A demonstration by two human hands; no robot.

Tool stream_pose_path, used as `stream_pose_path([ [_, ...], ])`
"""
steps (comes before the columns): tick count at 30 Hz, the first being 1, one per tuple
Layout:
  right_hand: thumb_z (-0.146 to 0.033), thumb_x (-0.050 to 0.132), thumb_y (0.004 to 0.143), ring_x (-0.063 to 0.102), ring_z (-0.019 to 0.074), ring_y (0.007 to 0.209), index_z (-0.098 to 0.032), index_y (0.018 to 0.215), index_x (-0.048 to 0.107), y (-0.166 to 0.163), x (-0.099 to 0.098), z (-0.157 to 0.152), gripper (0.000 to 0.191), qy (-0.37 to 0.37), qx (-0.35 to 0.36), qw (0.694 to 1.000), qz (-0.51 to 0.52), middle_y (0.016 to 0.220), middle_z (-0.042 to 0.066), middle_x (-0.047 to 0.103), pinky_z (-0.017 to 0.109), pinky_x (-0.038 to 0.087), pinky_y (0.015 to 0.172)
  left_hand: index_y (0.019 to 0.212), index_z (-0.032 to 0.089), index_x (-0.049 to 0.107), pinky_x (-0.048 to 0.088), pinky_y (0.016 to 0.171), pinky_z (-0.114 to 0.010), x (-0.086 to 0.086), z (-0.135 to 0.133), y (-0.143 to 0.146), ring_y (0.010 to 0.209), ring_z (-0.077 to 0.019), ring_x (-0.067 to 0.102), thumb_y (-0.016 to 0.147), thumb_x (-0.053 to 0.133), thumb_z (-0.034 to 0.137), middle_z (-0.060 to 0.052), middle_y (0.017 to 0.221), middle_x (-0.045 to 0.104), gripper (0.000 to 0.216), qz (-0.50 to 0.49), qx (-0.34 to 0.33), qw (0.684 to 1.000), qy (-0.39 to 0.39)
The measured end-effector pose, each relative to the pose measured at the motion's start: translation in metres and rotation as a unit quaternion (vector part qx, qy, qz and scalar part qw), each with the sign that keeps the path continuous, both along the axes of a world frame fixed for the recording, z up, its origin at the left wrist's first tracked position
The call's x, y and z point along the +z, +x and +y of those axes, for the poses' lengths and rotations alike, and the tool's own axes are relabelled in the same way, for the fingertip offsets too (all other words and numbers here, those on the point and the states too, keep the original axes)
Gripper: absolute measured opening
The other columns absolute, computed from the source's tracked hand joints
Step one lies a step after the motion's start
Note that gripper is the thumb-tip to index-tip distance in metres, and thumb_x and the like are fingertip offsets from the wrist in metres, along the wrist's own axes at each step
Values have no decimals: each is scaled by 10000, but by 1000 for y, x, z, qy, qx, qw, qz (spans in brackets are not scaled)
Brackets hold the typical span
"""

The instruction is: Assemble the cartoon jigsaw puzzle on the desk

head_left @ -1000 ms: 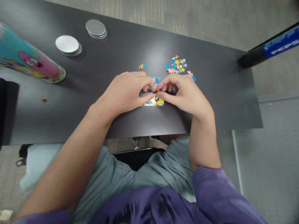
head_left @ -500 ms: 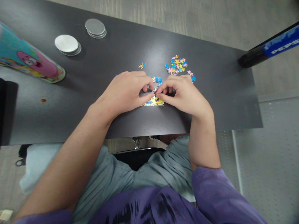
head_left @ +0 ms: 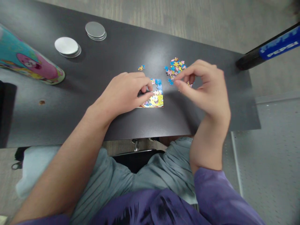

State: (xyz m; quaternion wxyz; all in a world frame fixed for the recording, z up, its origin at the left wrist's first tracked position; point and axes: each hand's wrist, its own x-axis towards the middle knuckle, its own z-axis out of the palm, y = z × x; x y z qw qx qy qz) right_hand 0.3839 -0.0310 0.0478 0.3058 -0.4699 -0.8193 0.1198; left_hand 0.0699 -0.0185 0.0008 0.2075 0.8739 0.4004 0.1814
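Puzzle (head_left: 160, 100), partly joined, lies flat on the dark tabletop (head_left: 131, 123), near the middle of its near edge; blue along the far side, yellow at the near right, a gap among the joined pieces. Its left portion is hidden under the left hand (head_left: 126, 92), which arches over it, thumb and forefinger slightly apart at the tips; whether they press on the puzzle, cannot tell. Right hand (head_left: 207, 86) well apart from the left, over to the right, thumb and forefinger nearly meeting at the near side of a heap of loose pieces (head_left: 177, 66); whether anything is pinched there, cannot tell. One blue piece (head_left: 170, 81) just beside those fingertips; a few more pieces partly hidden beneath the same hand. The heap is mixed yellow, pink and blue. A small cluster (head_left: 141, 67), orange and blue, sits beyond the left hand, left of the heap. Far left: two stacks of round silvery discs, one farther (head_left: 95, 29), one nearer (head_left: 67, 46). At the left edge, a tall cartoon-printed tin (head_left: 35, 59), pink figure on its side. Far right, a black and blue Pepsi container (head_left: 267, 51) near the tabletop's right end.
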Motion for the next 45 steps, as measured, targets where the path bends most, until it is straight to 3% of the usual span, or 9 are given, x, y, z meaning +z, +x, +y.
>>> stream_pose_path([
  [5,-228,886,1081,795,371,989,-361,1075,874,50,18,-1,134,-2,-109,992,-57,1029,67,831,655,570,1104,1187,300,889,576,904,-436,-1,3,-7,985,-282,819,1114,727,413,-48,1065,852,211,-33,25,999,18],
  [9,-195,857,973,770,329,913,-335,1021,858,80,4,6,148,1,-152,987,-53,982,53,828,608,593,1024,1158,295,877,558,867,-442,6,5,-21,925,-251,758,1125,701,412,-43,1097,855,214,-52,58,996,36],
  [12,-227,884,1011,770,329,936,-344,1081,872,89,-7,13,137,-46,-138,987,-72,1049,62,841,610,600,1029,1174,255,883,551,876,-437,13,5,-33,905,-228,698,1168,686,465,-50,1102,834,288,-52,95,994,35],
  [16,-310,945,1073,757,331,969,-362,1159,895,87,-16,19,112,-134,-71,985,-76,1178,76,859,648,588,1098,1160,269,860,523,874,-427,14,4,-39,904,-230,664,1183,669,518,-37,1067,785,315,-52,123,990,34],
  [19,-366,958,1086,716,309,938,-347,1147,909,84,-21,23,80,-168,-38,983,-61,1203,82,847,617,588,1065,1165,297,847,513,875,-422,11,5,-39,902,-236,653,1186,696,538,-26,1052,772,286,-61,118,991,30],
  [26,-402,922,1098,673,294,886,-341,1254,908,92,-33,28,168,-153,-51,985,-57,1127,70,821,575,612,1009,1135,301,855,468,835,-427,12,5,-37,861,-245,664,1151,662,556,-38,1026,763,320,-54,124,990,42],
  [31,-398,930,1073,681,297,891,-291,1195,892,91,-40,30,167,-121,-32,991,-43,1025,67,783,533,612,969,1106,306,858,469,838,-436,9,5,-36,859,-260,686,1126,654,567,-41,1026,783,332,-53,131,989,43],
  [36,-283,895,1097,722,300,949,-281,1296,913,82,-43,32,200,-105,-31,992,-55,1066,64,770,516,618,1018,1085,304,862,496,856,-458,9,7,-32,870,-260,689,1124,646,592,-47,1060,822,363,-52,138,988,38],
  [45,-227,920,1047,719,302,986,-288,1142,861,81,-43,32,128,-128,-63,989,-46,1163,92,794,558,669,1056,1128,296,872,505,856,-449,9,8,-34,872,-231,667,1151,663,556,-33,1049,809,334,-35,122,991,35],
])
